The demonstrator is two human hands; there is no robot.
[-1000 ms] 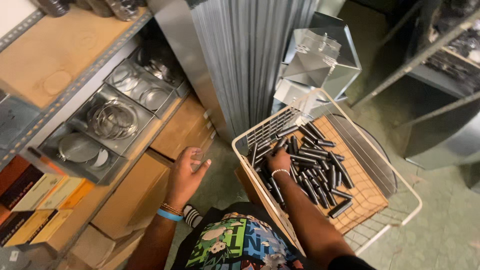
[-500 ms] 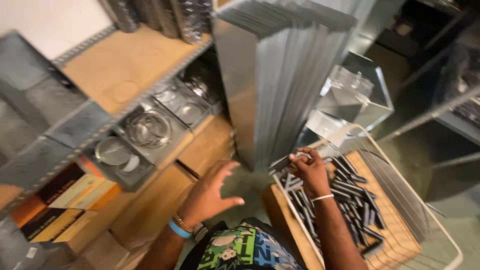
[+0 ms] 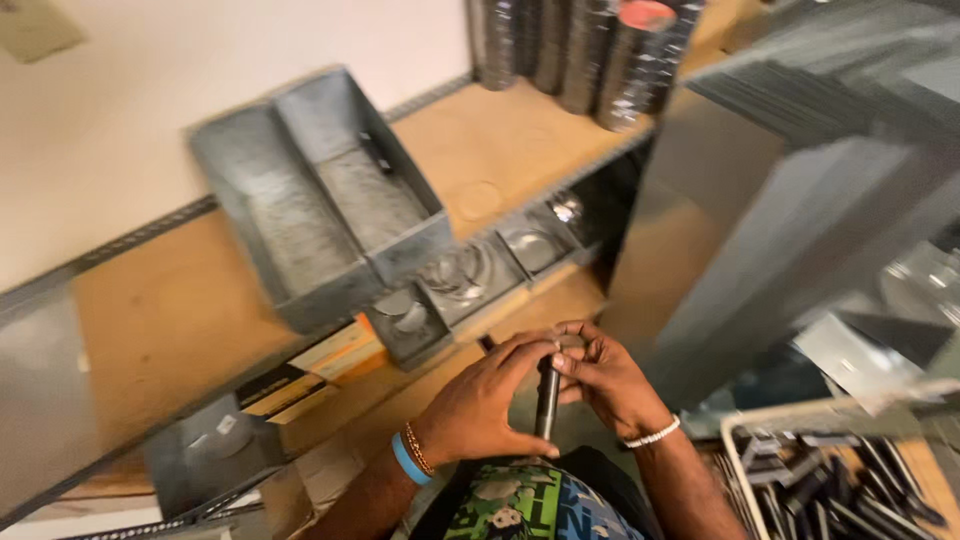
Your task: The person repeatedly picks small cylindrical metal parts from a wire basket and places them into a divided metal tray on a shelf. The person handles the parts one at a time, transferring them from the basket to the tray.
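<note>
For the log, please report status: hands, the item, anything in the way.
Left hand and right hand both grip the dark metal cylindrical rod, upright. Grey metal divided tray on the wooden shelf ahead, apart. Nothing in the way.

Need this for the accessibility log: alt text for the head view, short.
Seen from above, a person's left hand and right hand together hold a dark metal rod upright in front of wooden shelving. A two-compartment grey metal bin sits on the shelf above, and a white wire basket of similar dark rods is at lower right.
</note>
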